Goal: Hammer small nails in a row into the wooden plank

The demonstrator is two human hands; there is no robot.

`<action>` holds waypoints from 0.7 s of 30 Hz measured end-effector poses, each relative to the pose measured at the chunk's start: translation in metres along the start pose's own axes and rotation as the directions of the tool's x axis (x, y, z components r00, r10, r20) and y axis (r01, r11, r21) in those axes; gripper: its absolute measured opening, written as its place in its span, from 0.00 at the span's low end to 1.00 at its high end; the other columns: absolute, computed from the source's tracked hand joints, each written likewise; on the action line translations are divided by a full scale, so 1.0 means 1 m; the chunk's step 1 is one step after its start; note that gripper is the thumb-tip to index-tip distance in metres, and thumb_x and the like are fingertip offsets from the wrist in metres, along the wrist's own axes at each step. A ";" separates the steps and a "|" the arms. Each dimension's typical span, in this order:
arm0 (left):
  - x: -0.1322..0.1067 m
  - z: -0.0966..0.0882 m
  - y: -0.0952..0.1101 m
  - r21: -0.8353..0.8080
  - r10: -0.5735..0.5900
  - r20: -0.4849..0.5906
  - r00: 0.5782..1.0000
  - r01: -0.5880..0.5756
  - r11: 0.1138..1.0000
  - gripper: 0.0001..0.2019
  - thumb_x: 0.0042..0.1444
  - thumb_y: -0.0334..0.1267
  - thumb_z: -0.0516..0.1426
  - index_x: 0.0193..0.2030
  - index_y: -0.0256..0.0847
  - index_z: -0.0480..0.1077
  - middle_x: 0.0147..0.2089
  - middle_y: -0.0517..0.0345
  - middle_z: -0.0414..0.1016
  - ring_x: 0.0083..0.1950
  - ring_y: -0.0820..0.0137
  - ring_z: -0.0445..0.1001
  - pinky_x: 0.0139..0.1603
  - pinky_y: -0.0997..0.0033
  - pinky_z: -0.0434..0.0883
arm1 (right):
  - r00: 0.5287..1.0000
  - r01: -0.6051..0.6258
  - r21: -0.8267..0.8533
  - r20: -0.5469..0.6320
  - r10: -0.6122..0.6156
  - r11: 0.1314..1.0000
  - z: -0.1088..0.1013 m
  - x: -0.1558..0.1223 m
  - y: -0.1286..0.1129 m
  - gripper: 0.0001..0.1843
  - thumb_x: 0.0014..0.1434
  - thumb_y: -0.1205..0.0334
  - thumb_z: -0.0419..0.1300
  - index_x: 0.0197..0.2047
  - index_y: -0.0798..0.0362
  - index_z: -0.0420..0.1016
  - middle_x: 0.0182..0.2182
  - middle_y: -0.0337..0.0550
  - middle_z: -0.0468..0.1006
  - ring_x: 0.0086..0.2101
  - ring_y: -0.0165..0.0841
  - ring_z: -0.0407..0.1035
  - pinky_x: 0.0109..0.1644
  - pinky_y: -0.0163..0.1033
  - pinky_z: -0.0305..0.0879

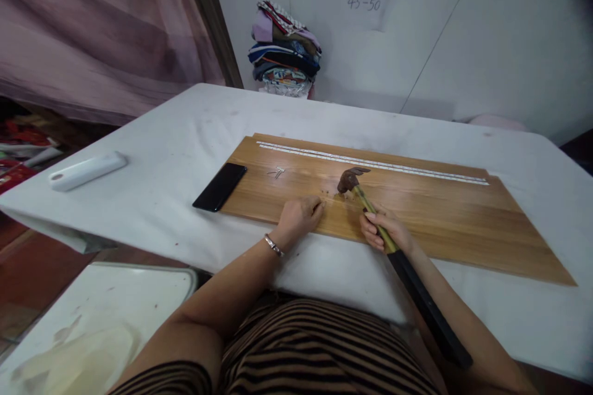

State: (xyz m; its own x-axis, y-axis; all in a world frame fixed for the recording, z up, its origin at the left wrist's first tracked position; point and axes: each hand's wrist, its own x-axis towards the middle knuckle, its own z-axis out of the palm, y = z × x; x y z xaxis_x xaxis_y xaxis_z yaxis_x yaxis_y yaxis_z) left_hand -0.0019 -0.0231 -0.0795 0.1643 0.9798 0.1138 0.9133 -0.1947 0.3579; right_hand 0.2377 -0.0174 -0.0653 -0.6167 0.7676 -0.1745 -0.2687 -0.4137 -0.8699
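A claw hammer (368,202) with a rusty head and a yellow-and-black handle is gripped partway along its handle by my right hand (382,228). Its head is over the wooden board (440,216), close to a few small dark specks (328,192). My left hand (301,216) rests on the board's near edge, left of the hammer head, with its fingers curled closed. Whether anything is pinched in them is hidden. Several loose nails (278,171) lie in a small heap on the board's left part. Two pale measuring strips (370,163) run along its far side.
A black phone (220,187) lies across the board's left end. The white-covered table (167,136) carries a white elongated object (88,171) at far left. Folded clothes (285,52) are stacked behind the table against the wall. A white stool-like surface (139,290) stands at lower left.
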 end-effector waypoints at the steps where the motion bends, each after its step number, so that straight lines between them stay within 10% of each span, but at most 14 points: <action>1: 0.000 0.000 0.000 0.002 0.001 0.002 1.000 -0.001 1.000 0.16 0.66 0.43 0.48 0.33 0.41 0.73 0.34 0.53 0.79 0.37 0.68 0.75 0.35 0.71 0.61 | 1.000 0.000 0.001 0.001 0.000 1.000 0.000 0.000 0.000 0.19 0.58 0.57 0.62 0.49 0.47 0.60 0.19 0.25 0.63 0.11 0.21 0.51 0.11 0.25 0.50; 21: 0.000 0.001 0.000 0.003 0.000 -0.008 1.000 0.000 1.000 0.16 0.66 0.43 0.48 0.32 0.41 0.72 0.34 0.54 0.78 0.37 0.68 0.75 0.35 0.71 0.61 | 1.000 -0.016 -0.012 -0.004 0.016 1.000 0.000 0.000 0.000 0.21 0.58 0.56 0.62 0.51 0.47 0.59 0.19 0.25 0.63 0.11 0.21 0.51 0.11 0.25 0.50</action>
State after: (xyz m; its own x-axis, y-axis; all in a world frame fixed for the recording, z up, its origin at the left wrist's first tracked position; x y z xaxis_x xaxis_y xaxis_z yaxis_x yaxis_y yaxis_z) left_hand -0.0015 -0.0232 -0.0802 0.1610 0.9794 0.1215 0.9143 -0.1944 0.3554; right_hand 0.2374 -0.0174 -0.0647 -0.6179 0.7629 -0.1902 -0.2500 -0.4200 -0.8724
